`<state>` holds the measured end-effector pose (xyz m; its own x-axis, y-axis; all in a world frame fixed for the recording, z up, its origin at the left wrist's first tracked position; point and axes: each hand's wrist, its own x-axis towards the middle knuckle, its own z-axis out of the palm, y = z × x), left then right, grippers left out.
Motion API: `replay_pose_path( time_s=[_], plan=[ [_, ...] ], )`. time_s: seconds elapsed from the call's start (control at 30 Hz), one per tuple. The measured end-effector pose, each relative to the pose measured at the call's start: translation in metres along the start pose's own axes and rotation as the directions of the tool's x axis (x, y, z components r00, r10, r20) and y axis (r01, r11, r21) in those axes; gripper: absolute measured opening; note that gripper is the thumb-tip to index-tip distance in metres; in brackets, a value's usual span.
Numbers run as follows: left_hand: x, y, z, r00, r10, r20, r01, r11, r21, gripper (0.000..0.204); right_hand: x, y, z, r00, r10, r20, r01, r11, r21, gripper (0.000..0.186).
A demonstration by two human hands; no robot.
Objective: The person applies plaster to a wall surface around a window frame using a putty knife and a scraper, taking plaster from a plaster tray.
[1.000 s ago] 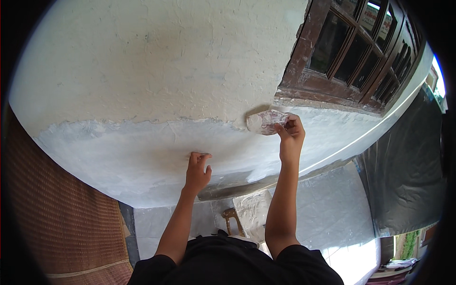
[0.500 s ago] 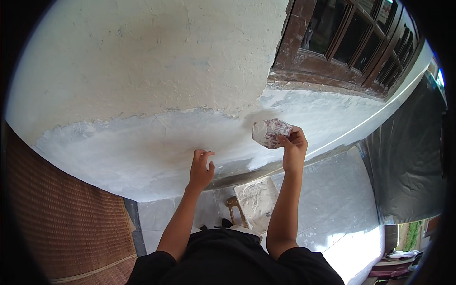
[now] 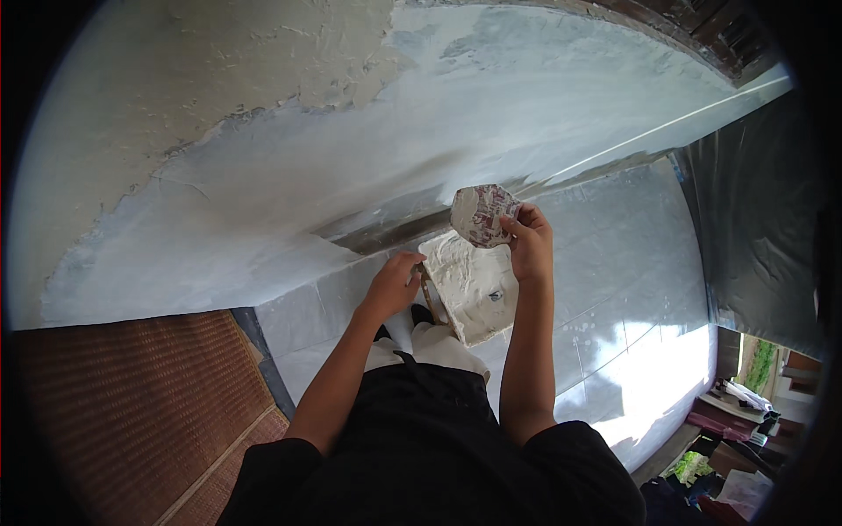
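My right hand (image 3: 529,238) holds a crumpled, plaster-smeared patterned sheet (image 3: 481,215) up near the foot of the white plastered wall (image 3: 368,167). Just below it a flat board heaped with white plaster (image 3: 469,289) lies on the tiled floor. My left hand (image 3: 395,282) reaches down to the board's left edge, fingers curled at a thin wooden handle (image 3: 430,294); whether it grips the handle I cannot tell. My legs in pale trousers (image 3: 421,342) stand right behind the board.
A brown woven mat (image 3: 132,403) covers the floor at lower left. Pale floor tiles (image 3: 614,289) spread to the right, bright with sunlight. A dark plastic sheet (image 3: 754,228) hangs at right, a wooden window frame (image 3: 693,26) at top right, and clutter (image 3: 737,421) at lower right.
The view has tipped down from the wall to the floor. Both hands came off the wall and dropped; the right still holds the sheet, the left now reaches the plaster board.
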<state>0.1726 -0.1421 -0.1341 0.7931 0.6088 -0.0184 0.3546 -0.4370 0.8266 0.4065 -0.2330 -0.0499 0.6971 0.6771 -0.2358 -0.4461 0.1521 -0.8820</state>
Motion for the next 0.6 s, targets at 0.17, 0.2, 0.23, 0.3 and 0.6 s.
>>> replay_pose_path(
  time_s=[0.17,0.2,0.23,0.3,0.6],
  plan=[
    [0.001,-0.007,0.027,0.985,-0.102,0.143,0.104,0.995,-0.007,0.031,0.012,0.044,-0.055,0.98,0.062,-0.191,-0.078,0.994,-0.076,0.016],
    [0.002,-0.009,0.033,0.982,-0.111,0.153,0.115,0.993,-0.019,0.031,0.016,0.054,-0.065,0.967,0.061,-0.249,-0.083,0.993,-0.078,0.017],
    [0.003,-0.012,0.038,0.982,-0.113,0.149,0.116,0.993,-0.011,0.031,0.017,0.062,-0.07,0.951,0.062,-0.304,-0.09,0.993,-0.08,0.017],
    [0.006,-0.017,0.046,0.977,-0.14,0.162,0.144,0.99,-0.01,0.031,0.021,0.077,-0.08,0.929,0.094,-0.358,-0.133,0.987,-0.086,0.017],
    [0.024,-0.035,0.083,0.956,-0.202,0.211,0.194,0.979,0.06,0.037,0.041,0.173,-0.148,0.787,0.281,-0.549,-0.361,0.932,-0.041,0.017]
  ],
)
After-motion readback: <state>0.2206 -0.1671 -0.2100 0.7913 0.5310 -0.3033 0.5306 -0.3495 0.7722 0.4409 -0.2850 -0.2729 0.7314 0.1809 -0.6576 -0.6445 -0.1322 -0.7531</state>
